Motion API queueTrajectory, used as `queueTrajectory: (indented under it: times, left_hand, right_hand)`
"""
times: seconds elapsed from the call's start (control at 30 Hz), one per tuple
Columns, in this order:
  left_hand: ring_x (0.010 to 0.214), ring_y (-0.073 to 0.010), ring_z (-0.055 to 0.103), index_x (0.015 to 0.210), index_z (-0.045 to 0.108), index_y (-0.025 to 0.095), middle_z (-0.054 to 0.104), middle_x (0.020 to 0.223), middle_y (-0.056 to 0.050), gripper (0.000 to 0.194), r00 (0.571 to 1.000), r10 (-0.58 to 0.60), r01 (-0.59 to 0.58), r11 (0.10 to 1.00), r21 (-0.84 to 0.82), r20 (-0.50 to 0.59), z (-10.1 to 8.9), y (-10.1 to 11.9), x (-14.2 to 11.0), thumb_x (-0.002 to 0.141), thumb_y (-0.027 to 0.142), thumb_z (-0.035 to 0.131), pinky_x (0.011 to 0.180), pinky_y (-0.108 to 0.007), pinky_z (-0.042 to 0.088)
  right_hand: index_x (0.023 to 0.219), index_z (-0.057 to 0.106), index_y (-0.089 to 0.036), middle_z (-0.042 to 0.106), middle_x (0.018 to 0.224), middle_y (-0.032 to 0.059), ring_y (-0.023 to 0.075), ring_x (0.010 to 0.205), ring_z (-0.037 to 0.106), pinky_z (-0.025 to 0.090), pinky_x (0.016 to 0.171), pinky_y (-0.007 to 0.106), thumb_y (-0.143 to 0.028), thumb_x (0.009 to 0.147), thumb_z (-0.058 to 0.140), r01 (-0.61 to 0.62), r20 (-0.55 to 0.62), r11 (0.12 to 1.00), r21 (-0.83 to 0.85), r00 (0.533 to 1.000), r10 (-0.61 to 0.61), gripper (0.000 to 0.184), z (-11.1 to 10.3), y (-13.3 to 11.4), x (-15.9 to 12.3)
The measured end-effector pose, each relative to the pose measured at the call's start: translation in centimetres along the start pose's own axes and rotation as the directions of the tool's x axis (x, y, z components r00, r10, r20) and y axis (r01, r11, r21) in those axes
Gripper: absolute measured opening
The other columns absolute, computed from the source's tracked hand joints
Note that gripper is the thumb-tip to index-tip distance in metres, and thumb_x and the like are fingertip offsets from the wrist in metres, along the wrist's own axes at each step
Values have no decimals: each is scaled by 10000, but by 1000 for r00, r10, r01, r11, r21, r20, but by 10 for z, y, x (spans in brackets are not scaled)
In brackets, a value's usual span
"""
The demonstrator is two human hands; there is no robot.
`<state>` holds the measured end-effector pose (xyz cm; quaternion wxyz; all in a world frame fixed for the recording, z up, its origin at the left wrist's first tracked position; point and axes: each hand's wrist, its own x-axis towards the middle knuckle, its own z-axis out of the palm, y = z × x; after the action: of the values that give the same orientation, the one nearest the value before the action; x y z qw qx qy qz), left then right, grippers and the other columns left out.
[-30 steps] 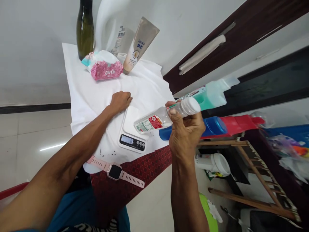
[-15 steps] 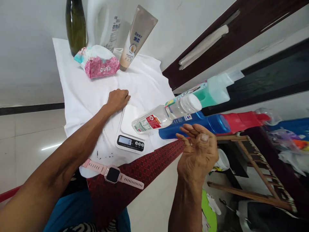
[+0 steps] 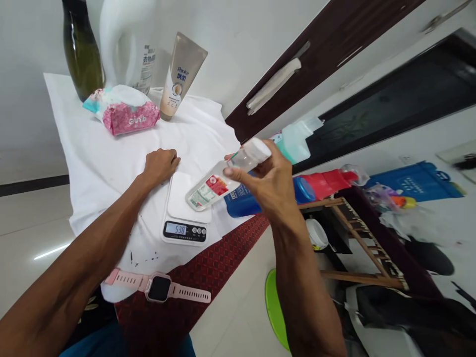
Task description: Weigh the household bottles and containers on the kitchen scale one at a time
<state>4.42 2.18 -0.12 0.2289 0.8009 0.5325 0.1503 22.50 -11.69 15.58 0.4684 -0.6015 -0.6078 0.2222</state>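
Note:
My right hand (image 3: 273, 183) is wrapped round the upper part of a clear bottle (image 3: 208, 191) with a white cap and a red and white label. The bottle's base is on the white platform of a digital kitchen scale (image 3: 186, 232), whose display seems to read 538. Beside the scale's far left corner, my left hand (image 3: 160, 166) rests closed on the white cloth (image 3: 107, 163), with nothing seen in it. A pink smartwatch (image 3: 159, 287) lies near the cloth's front edge.
Toward the wall are a tissue pack (image 3: 130, 116), a Rejoice tube (image 3: 183, 77), a white jug (image 3: 126, 29) and a dark green bottle (image 3: 82, 54). A blue bottle (image 3: 241, 201), a teal bottle (image 3: 293, 144) and a red one (image 3: 327, 183) stand behind my right hand.
My right hand has moved up and left onto the clear bottle and closed round it. The scale's reading has risen from about 0. The view has shifted; my left hand stays put.

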Motion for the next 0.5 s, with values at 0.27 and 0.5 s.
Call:
queueTrajectory:
  times: [0.27, 0.5]
  left_hand:
    - [1044, -334, 707, 1138, 759, 185, 777, 1071, -156, 387, 999, -6, 5, 1000, 28, 42, -2, 1, 0, 1077, 380, 430, 869, -408, 470]
    - [1080, -335, 718, 1168, 747, 173, 781, 1112, -166, 394, 998, 5, -8, 999, 46, 66, -5, 3, -1, 1091, 369, 414, 872, -403, 467]
  right_hand:
    - [958, 627, -229, 740, 1047, 39, 307, 1106, 692, 559, 995, 582, -437, 725, 938, 27, -242, 909, -415, 960, -139, 441, -52, 42, 115]
    - [1133, 622, -164, 706, 1181, 142, 405, 1216, 634, 494, 1081, 600, -251, 612, 934, -274, -283, 558, -783, 956, 72, 614, -40, 93, 142]
